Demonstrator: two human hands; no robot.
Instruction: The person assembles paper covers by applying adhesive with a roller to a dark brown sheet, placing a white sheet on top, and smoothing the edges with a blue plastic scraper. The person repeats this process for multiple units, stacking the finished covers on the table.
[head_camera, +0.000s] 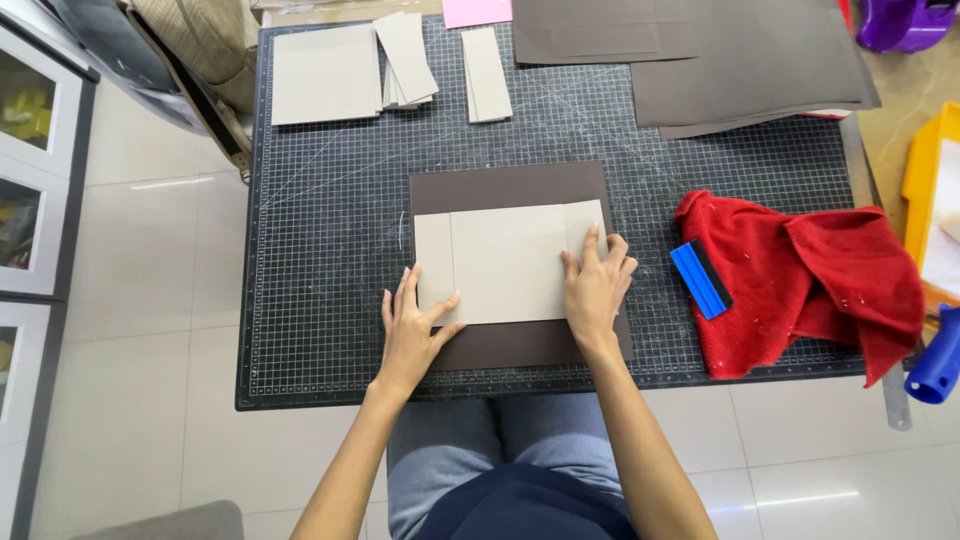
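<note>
Both hands, left hand (412, 330) and right hand (594, 285), press flat, fingers released, on stiff, light grey boards (505, 262); best gripped at edges.

We see a bright, evenly lit view from above, with soft overhead light that leaves only faint, short shadows under the left hand (412, 335) and right hand (594, 290). Pale streaks of glare lie on the glossy floor tiles (150, 300), while the dark cutting mat (330, 250) shows no glare. Focus is sharp across the middle, and straight lines bow slightly toward the edges.
</note>
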